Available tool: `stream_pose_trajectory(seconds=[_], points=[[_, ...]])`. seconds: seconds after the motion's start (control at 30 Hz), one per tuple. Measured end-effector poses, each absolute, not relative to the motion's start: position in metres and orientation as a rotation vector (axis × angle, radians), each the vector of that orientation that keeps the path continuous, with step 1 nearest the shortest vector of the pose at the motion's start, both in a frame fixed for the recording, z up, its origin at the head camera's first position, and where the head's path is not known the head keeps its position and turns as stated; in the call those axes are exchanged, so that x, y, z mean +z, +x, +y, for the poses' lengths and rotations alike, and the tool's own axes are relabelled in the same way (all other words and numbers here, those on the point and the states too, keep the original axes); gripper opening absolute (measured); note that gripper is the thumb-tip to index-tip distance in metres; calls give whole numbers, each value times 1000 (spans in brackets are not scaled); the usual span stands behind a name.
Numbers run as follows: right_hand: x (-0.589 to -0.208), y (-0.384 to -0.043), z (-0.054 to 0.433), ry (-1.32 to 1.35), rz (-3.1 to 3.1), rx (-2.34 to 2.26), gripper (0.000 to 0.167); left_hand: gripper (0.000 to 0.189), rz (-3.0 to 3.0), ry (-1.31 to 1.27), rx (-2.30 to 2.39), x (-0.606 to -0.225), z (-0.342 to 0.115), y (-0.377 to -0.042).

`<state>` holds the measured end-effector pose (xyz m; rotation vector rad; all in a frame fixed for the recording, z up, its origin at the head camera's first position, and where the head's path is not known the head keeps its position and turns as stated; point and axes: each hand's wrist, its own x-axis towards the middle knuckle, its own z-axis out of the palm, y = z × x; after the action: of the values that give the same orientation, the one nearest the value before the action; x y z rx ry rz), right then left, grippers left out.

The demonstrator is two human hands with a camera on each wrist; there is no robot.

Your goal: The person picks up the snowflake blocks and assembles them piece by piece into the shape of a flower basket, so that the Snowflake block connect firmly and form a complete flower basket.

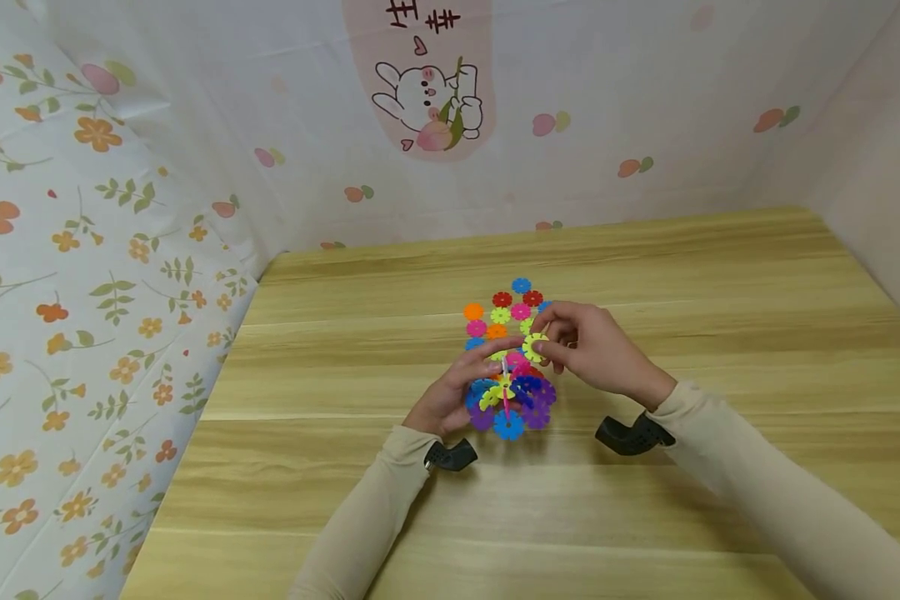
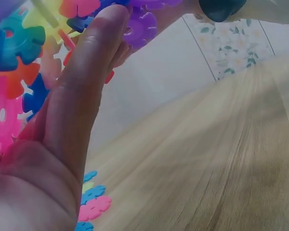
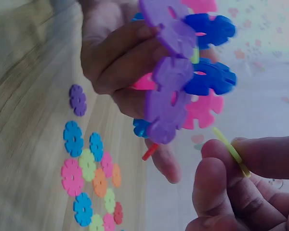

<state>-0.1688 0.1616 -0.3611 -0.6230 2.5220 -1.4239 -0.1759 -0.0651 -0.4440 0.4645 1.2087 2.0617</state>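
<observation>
A cluster of interlocking flower-shaped plastic discs [image 1: 536, 412] in purple, blue, pink, yellow and other colours is held up by my left hand [image 1: 450, 392]. In the left wrist view the thumb [image 2: 79, 91] lies along the cluster [image 2: 140, 30], which is cut off by the frame's top left. My right hand [image 1: 596, 346] pinches a single yellow-green disc [image 1: 535, 347] between thumb and fingers, just to the right of the cluster. Seen edge-on in the right wrist view, that yellow disc [image 3: 233, 153] is apart from the joined pieces, below the purple disc [image 3: 168, 96].
Several loose discs lie on the wooden table beyond the hands, among them an orange disc [image 1: 473, 312] and a blue disc [image 1: 521, 286]. A printed white cloth [image 1: 570, 158] hangs behind the table, and a floral cloth [image 1: 120, 300] is at the left. Black wrist mounts [image 1: 630, 436] sit on both forearms.
</observation>
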Motion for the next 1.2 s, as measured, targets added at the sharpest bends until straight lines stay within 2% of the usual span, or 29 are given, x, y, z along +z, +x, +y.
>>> stream_pose_trajectory(seconds=[0.63, 0.93, 1.2], points=[[-367, -161, 156, -742, 2639, -1404, 12, 41, 1309, 466, 2016, -441, -63, -179], [-370, -157, 155, -876, 2646, -1322, 22, 39, 1536, 405, 1930, -436, -62, -179], [-376, -155, 154, -809, 2563, -1449, 17, 54, 1322, 425, 1952, -435, -70, -178]])
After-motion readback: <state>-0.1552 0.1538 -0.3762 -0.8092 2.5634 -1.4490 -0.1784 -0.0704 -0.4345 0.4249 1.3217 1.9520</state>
